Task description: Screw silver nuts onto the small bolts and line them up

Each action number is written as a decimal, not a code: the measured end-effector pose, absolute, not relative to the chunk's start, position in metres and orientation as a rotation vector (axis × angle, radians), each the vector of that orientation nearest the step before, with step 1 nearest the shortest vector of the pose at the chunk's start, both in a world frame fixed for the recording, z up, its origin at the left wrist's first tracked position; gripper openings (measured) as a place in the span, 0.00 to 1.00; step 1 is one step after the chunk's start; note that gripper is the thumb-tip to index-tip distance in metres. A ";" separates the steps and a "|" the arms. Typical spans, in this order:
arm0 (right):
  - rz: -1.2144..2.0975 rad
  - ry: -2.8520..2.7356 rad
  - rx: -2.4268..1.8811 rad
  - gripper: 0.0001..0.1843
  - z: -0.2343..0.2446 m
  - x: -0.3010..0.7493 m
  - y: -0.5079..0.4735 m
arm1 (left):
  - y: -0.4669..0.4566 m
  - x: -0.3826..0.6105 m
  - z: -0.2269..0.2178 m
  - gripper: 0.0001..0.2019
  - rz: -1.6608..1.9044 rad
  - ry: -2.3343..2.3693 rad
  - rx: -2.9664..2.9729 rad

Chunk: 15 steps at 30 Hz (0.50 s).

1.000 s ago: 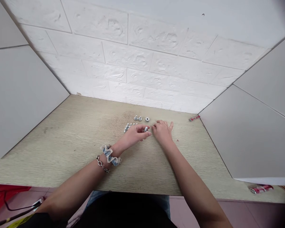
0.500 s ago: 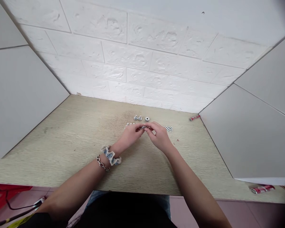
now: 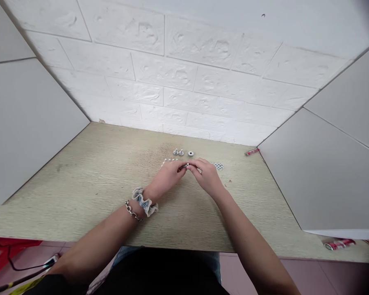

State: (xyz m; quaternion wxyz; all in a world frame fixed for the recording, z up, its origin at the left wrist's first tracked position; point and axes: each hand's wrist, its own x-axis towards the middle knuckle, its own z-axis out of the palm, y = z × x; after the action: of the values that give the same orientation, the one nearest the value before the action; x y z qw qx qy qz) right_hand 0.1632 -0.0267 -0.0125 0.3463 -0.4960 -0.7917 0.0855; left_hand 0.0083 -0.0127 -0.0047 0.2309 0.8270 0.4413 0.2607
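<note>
A table (image 3: 80, 196) with a pale wood-grain top fills the lower part of the view. A white foam brick wall (image 3: 178, 82) rises along its far edge, a grey panel (image 3: 27, 127) stands at its left side, and another grey panel (image 3: 326, 172) stands at its right. A red-and-white can (image 3: 340, 244) lies at the table's near right corner, and a small red tube (image 3: 252, 152) lies at its far right corner.

Near the middle of the table, the left hand (image 3: 167, 177) and right hand (image 3: 207, 177) meet, their fingertips pinched together on a small metal piece (image 3: 186, 166); it is too small to tell its exact kind. Just behind the hands, toward the far edge, are a row of small bolts (image 3: 167, 162), a cluster of nuts (image 3: 218, 166), two upright bolts (image 3: 178, 152) and a single nut (image 3: 190, 153). A fabric scrunchie (image 3: 144, 203) and a chain bracelet (image 3: 132, 211) circle the left wrist.
</note>
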 end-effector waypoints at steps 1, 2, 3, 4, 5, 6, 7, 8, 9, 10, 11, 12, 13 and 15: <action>0.195 -2.074 -1.355 0.16 -0.012 0.163 -0.027 | -0.013 0.009 -0.005 0.12 0.701 1.225 2.294; 0.176 -2.090 -1.423 0.20 -0.011 0.163 -0.028 | -0.013 0.010 -0.005 0.12 0.687 1.236 2.307; 0.171 -2.094 -1.488 0.23 -0.010 0.163 -0.029 | -0.014 0.011 -0.005 0.12 0.679 1.241 2.313; 0.180 -2.083 -1.540 0.26 -0.009 0.163 -0.030 | -0.014 0.011 -0.004 0.12 0.681 1.240 2.311; 0.205 -2.055 -1.570 0.27 -0.008 0.163 -0.032 | -0.014 0.011 -0.004 0.12 0.689 1.234 2.304; 0.243 -2.012 -1.577 0.27 -0.007 0.163 -0.033 | -0.014 0.011 -0.003 0.12 0.698 1.225 2.294; 0.285 -1.962 -1.559 0.25 -0.005 0.163 -0.034 | -0.013 0.010 -0.002 0.12 0.704 1.219 2.285; 0.328 -1.917 -1.520 0.22 -0.003 0.163 -0.034 | -0.013 0.009 -0.001 0.12 0.706 1.219 2.280; 0.373 -1.885 -1.463 0.17 -0.001 0.164 -0.035 | -0.013 0.009 -0.001 0.12 0.705 1.222 2.280; 0.417 -1.869 -1.401 0.12 0.000 0.164 -0.034 | -0.012 0.008 0.000 0.12 0.705 1.226 2.282; 0.458 -1.870 -1.345 0.10 0.001 0.164 -0.034 | -0.012 0.007 -0.001 0.11 0.707 1.224 2.287; 0.493 -1.891 -1.300 0.12 0.001 0.165 -0.033 | -0.012 0.007 -0.001 0.11 0.714 1.217 2.295; 0.518 -1.922 -1.276 0.13 0.000 0.165 -0.033 | -0.012 0.007 -0.002 0.11 0.725 1.207 2.303; 0.531 -2.002 -1.331 0.11 -0.001 0.166 -0.031 | -0.011 0.008 -0.005 0.12 0.738 1.195 2.322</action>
State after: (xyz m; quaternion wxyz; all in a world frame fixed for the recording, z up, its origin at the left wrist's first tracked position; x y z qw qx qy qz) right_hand 0.1663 -0.0313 -0.0012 0.3333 -0.5098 -0.7667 0.2032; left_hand 0.0075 -0.0110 -0.0049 0.2122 0.8363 0.4302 0.2657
